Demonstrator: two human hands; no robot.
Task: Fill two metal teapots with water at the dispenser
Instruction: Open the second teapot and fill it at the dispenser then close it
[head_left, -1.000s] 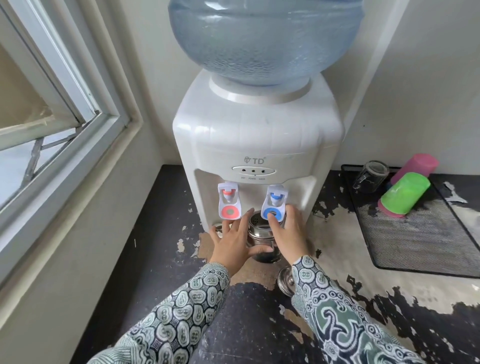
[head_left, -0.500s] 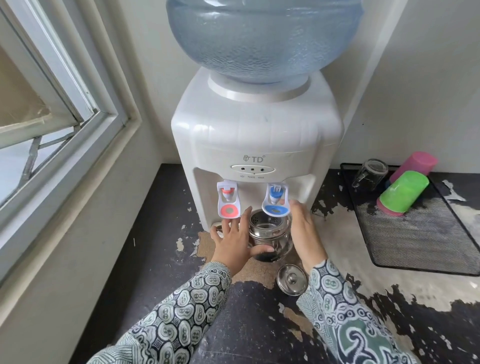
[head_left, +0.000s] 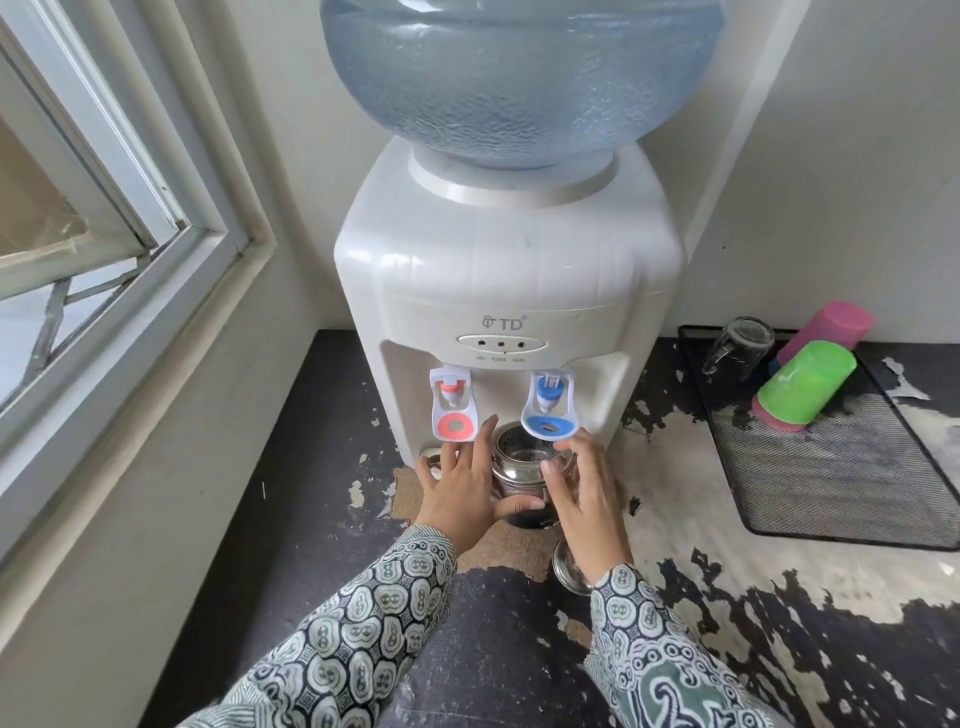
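An open metal teapot (head_left: 519, 462) stands on the counter under the blue tap (head_left: 549, 413) of the white water dispenser (head_left: 504, 270). My left hand (head_left: 460, 493) holds the pot's left side, thumb wrapped across its front. My right hand (head_left: 584, 499) cups the right side, thumb on the rim and fingertips just under the blue lever, which is tilted back. Whether water is flowing cannot be made out. The pot's round metal lid (head_left: 566, 569) lies on the counter, half hidden by my right wrist. Only one teapot is in view.
The red tap (head_left: 452, 410) hangs left of the blue one. A black mesh tray (head_left: 852, 467) at the right holds a glass (head_left: 737, 345), a pink cup (head_left: 836, 322) and a green cup (head_left: 805, 382) lying down. A window frame (head_left: 130, 260) runs along the left wall.
My right hand left the blue lever, swung out to the pot's right side, and now cups the pot with its thumb on the rim. My left hand stayed on the pot.
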